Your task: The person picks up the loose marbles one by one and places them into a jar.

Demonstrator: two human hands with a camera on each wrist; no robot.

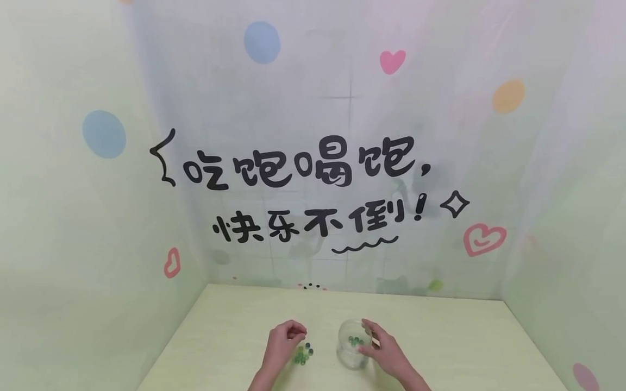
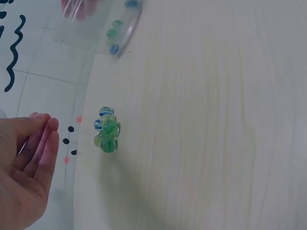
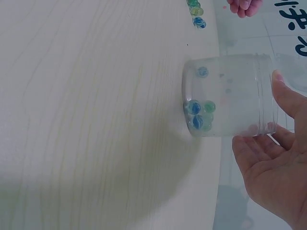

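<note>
Got left hand (image 1: 282, 345) on the left side of the table (image 1: 235, 326), raised just beside the loose marbles (image 1: 303, 357), with thumb drawn against the fingertips and next to no opening at the tips. Can't tell about a marble pinched in there; can't make out enough at the tips in either head or left wrist view. Got right hand (image 1: 386, 350) on the right, gripping the clear jar (image 1: 348, 357) near its mouth, with thumb and fingers on opposite sides, spread about as wide as the jar. See the jar standing upright on the table, to the right of the loose marbles and apart from them. Note jar marbles (image 3: 198, 121), green and blue-swirled, mostly gathered at the bottom. Note the loose ones in a tight cluster right on the tabletop, mostly green plus a couple with blue swirls, just right of left hand. On the far side, see a pale printed backdrop (image 1: 303, 98) with bold black Chinese lettering (image 1: 323, 214), a pink heart (image 1: 393, 61) up high, blue dots (image 1: 262, 42) more to the left and an orange dot (image 1: 508, 96) to the right. Also see a pink outlined heart (image 1: 466, 241) low on the right.
</note>
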